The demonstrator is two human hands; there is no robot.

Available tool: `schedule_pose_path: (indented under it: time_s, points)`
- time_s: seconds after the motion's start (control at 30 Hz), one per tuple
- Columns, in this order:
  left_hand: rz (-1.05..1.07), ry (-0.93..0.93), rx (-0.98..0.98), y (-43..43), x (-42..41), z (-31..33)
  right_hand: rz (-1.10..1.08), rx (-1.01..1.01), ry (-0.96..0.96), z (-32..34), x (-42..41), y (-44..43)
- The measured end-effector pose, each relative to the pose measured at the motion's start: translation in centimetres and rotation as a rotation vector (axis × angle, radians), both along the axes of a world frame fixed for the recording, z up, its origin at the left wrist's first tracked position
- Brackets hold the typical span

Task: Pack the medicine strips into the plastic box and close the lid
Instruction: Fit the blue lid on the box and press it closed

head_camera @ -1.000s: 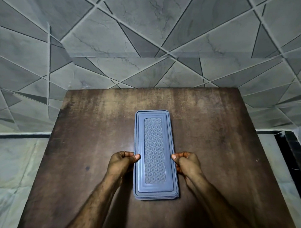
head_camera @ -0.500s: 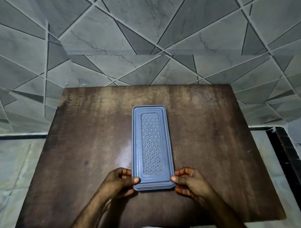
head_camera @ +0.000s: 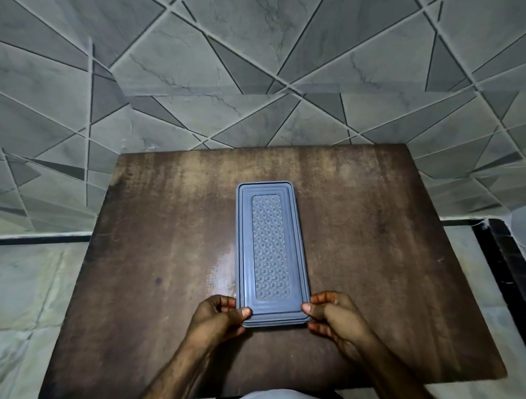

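Both hands pinch the lidded plastic box (head_camera: 270, 253) at its near corners on the table (head_camera: 373, 263): left hand (head_camera: 219, 315), right hand (head_camera: 335, 318).

— What sort of place is this?
— A room in a home, most likely. The wall (head_camera: 260, 65) is clad in grey marble-look tiles cut in slanted geometric shapes.
— And underfoot?
— A pale marbled floor (head_camera: 20, 286) with a black border strip (head_camera: 498, 267).
— Any furniture?
— A worn, stained brown wooden counter (head_camera: 359, 232) pushed against the tiled wall, nothing industrial about it.
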State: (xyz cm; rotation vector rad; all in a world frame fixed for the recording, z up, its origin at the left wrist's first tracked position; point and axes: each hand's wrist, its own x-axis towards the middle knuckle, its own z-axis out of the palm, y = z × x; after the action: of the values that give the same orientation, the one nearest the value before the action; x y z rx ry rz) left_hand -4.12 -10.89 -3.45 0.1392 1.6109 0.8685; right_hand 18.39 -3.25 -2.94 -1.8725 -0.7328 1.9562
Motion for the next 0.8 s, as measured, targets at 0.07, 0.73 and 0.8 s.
schedule_pose_path:
  time_s: [0.07,0.73,0.8]
  points:
    - [0.006,0.012,-0.005,-0.3,0.5,0.2,0.011,-0.051,0.057,0.5,0.0,-0.2]
    - [0.254,-0.214,-0.02,-0.8,1.3,0.6,-0.231,-0.111,0.142,0.7,-0.8,-1.2]
    - [0.208,-0.218,-0.013,-0.8,1.0,0.6,-0.179,-0.11,0.14,0.8,-0.4,-1.0]
